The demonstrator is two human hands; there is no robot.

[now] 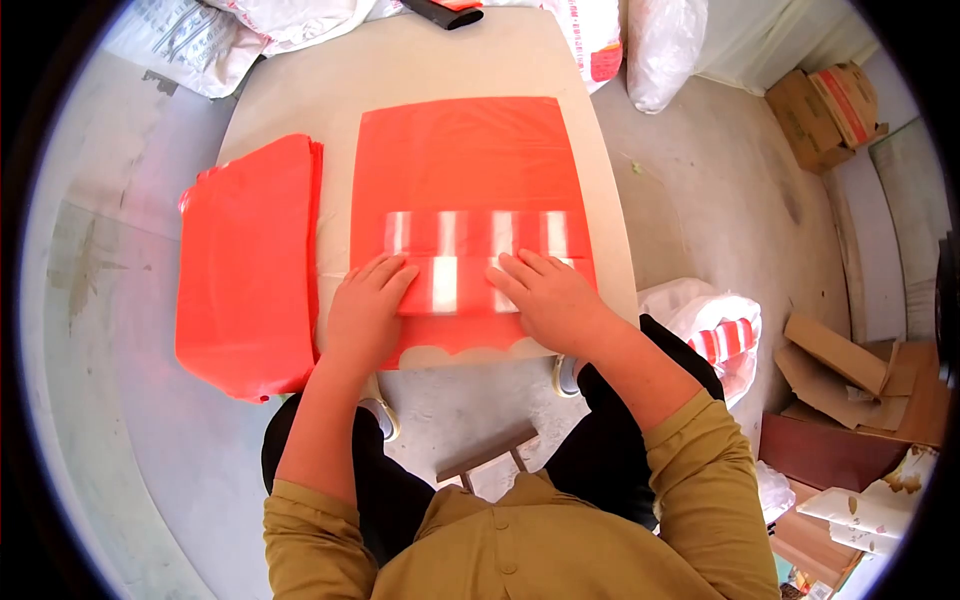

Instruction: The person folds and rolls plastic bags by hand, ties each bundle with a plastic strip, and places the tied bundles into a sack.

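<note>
A smooth red sheet (pixel 465 150) lies on the table in front of me. Across its lower half is a folded red piece with pale upright stripes (pixel 445 285), slightly blurred. My left hand (pixel 372 300) rests on the left end of this striped piece, its fingers stretched out and a little apart. On the right part lies my right hand (pixel 545 297), also with fingers extended over the surface. A scalloped red edge shows below the striped piece, towards my body. What is under my palms is hidden.
A thick stack of red sheets (pixel 250 270) overhangs the table's left edge. A black object (pixel 443 13) and white printed sacks (pixel 185 45) are at the far side. A white bag (pixel 722 340) of striped red pieces stands right of my leg. Cardboard boxes (pixel 815 115) sit farther right.
</note>
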